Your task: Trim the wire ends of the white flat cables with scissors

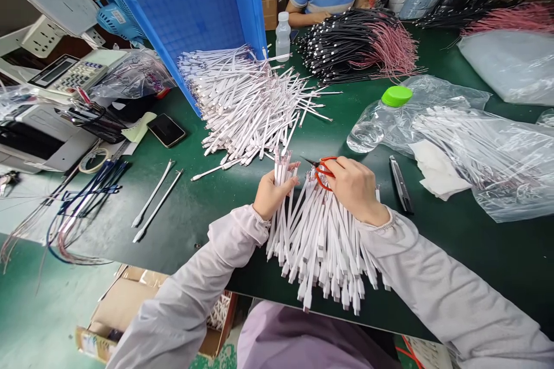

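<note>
Lower centre of the frame, a bundle of short white cables (320,248) lies fanned on the green table (199,207) — flat, pale, each ending in a small plug, the near ends past the table edge. The left hand (270,193) is closed around the bundle's upper end; the right hand (355,187) grips red-handled scissors (322,173) at the cable tips — blades barely parted.

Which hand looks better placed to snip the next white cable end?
Probably the right hand. It holds the red scissors, with the blades pointing at the cable tips. The left hand has its grip around a bunch of the white cables and seems busy steadying them.
</note>
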The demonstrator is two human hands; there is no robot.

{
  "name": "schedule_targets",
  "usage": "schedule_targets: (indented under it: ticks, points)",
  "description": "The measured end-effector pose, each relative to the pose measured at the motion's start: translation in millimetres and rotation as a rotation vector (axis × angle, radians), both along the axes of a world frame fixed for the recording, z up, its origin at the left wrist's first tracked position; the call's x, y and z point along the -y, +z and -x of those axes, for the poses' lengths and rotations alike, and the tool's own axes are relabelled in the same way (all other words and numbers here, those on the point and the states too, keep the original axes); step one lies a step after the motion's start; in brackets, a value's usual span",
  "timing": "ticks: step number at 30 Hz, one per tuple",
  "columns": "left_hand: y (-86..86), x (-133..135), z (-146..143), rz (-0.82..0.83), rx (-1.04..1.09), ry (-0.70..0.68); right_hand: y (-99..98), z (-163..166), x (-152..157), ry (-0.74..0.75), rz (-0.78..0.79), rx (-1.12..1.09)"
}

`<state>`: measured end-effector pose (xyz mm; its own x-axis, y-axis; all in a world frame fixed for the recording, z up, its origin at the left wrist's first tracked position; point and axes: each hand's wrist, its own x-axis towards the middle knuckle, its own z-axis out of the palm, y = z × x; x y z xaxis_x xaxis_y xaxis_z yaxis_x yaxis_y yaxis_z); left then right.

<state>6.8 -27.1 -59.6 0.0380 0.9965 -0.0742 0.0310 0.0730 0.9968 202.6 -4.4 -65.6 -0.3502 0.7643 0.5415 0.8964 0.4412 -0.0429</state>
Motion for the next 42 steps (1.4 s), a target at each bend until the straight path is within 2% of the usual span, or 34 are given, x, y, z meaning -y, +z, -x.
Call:
schedule_targets:
  ticks: [11, 25, 33, 38, 42]
  points:
    - [4.1, 0, -1, 0.074, 0.129, 0.004, 1.2, 0, -1, 0.044, -0.002, 0.014]
    - [3.2, -2, 0, 0.023, 0.095, -0.032, -0.5, -1, -2, 0.044, -0.031, 0.020]
    - [5.8, -1, 1, 0.136, 0.165, 0.017, -8.5, -1, -7, 0.056, 0.056, -0.157]
    - [8.7, -1, 0, 0.169, 0.202, -0.013, -9.6, -2, -8, 0.045, 0.057, -0.075]
    - [9.7, 0, 0, 0.178, 0.218, -0.020, -8.7, -2, -8, 0.079, 0.043, -0.090]
